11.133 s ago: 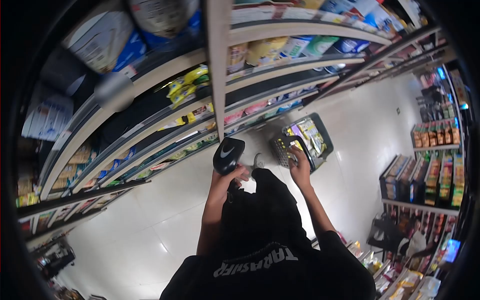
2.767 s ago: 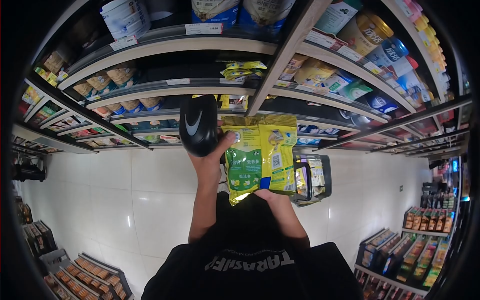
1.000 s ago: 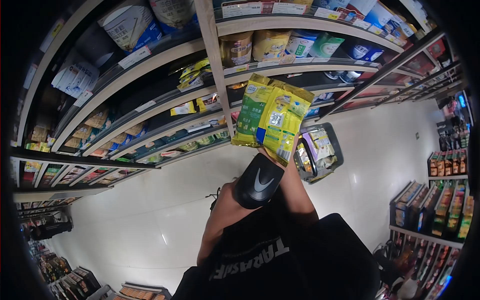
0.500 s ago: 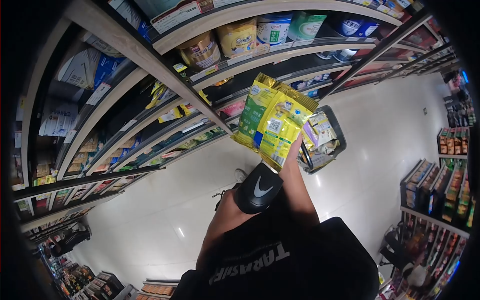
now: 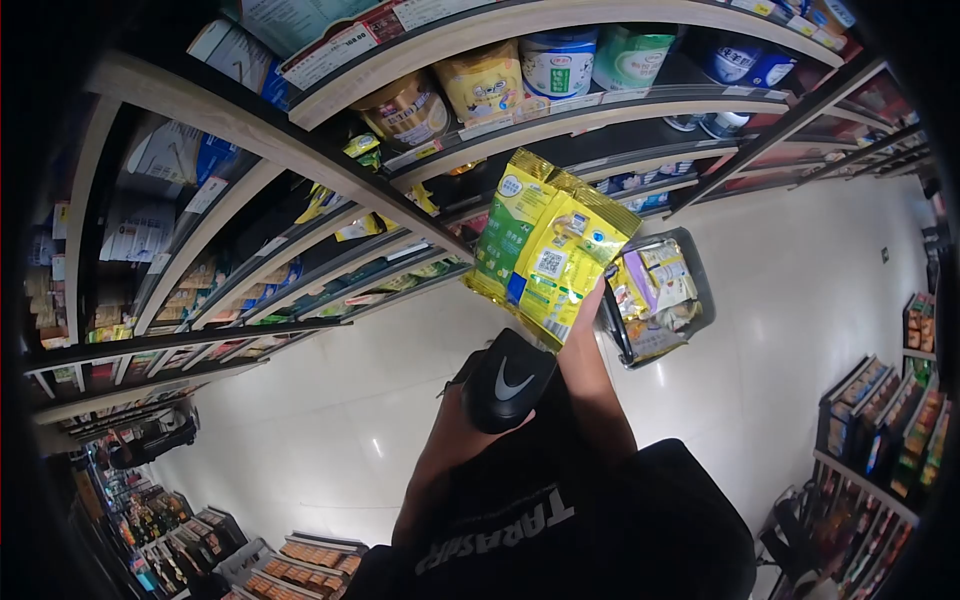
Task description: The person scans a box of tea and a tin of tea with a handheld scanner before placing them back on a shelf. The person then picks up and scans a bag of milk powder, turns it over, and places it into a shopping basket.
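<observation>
We hold two snack bags up beside a black scanner in a shop aisle.

Our right hand (image 5: 585, 305) is closed on the lower edge of two yellow-and-green foil bags (image 5: 545, 250), held upright above it; the front bag shows a QR code and small print too fine for us to read. Our left hand (image 5: 462, 420) grips a black handheld scanner (image 5: 507, 380) bearing a white swoosh mark, just below the bags and left of our right wrist. Our black shirt (image 5: 520, 525) carries white lettering, reading upside down. Right of the right hand a grey basket (image 5: 703, 300) of packets stands on the floor. Beyond the bags, shelves (image 5: 330, 215) carry tins and pouches.
</observation>
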